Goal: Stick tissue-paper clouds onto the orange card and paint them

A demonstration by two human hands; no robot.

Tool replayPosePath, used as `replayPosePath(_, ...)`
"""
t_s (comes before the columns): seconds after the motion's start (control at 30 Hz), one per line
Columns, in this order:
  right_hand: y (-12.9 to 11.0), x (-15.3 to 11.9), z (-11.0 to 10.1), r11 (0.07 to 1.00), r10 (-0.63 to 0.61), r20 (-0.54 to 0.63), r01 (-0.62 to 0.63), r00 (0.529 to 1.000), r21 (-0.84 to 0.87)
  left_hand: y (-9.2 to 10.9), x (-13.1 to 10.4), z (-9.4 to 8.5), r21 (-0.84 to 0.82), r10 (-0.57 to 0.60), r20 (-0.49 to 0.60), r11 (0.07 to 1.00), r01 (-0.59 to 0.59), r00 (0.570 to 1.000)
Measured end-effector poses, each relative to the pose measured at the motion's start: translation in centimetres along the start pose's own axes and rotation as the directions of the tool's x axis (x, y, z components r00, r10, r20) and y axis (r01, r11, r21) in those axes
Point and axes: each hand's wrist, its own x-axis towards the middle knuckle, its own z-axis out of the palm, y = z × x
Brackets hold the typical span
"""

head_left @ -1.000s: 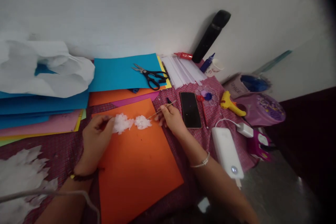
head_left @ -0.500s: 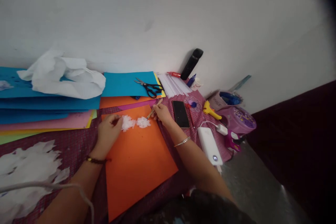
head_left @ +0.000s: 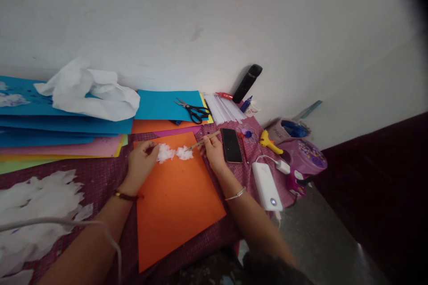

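An orange paper sheet [head_left: 180, 200] lies before me, with two tufts of crumpled white tissue paper side by side near its far edge. My left hand [head_left: 143, 159] rests at the sheet's left edge, fingers curled together beside the left white tuft [head_left: 165, 153]; whatever they may pinch is hidden. Between the fingers of my right hand [head_left: 213, 151] is a thin wooden stick [head_left: 197, 144], slanting left and down. Its tip is at the right white tuft [head_left: 184, 153]. Whether the stick is a brush or a pencil is too small to tell.
Torn white paper pieces [head_left: 36, 205] spread at left, below stacked coloured sheets [head_left: 63, 127] topped by crumpled white paper [head_left: 96, 98]. Scissors [head_left: 194, 111] lie behind. To the right are a phone [head_left: 231, 145], a yellow glue gun [head_left: 270, 142], a power bank [head_left: 266, 186] and a black bottle [head_left: 247, 83].
My right hand has shifted slightly right and down, and the stick now lies at a flatter angle. My left hand stays beside the left tuft. The whole view has shifted a little.
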Motion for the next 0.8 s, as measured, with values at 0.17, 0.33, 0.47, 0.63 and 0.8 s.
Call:
replayPosePath(0.17,0.4,0.3,-0.1,1.000,-0.003,-0.066,0.004,0.998,0.019,0.2,-0.1,-0.2,-0.016,0.005,0.003,1.000,-0.005,1.000)
replayPosePath(0.33,0.0,-0.6,-0.3,0.994,-0.037,-0.089,0.046,0.995,0.095,0.3,-0.2,-0.2,-0.001,-0.002,0.002,1.000,0.002,1.000)
replayPosePath(0.47,0.5,-0.9,0.1,0.998,-0.059,-0.013,0.060,0.998,0.027,0.0,-0.1,-0.1,-0.012,0.013,0.003,1.000,-0.013,1.000)
replayPosePath(0.63,1.1,-0.6,0.3,0.995,-0.089,-0.034,0.087,0.995,-0.046,0.0,-0.2,-0.1,-0.023,0.010,0.011,1.000,-0.010,1.000)
replayPosePath(0.8,0.9,-0.5,0.2,0.997,-0.038,-0.069,0.042,0.997,0.067,0.5,-0.2,-0.3,-0.055,-0.041,0.027,0.998,0.042,0.999)
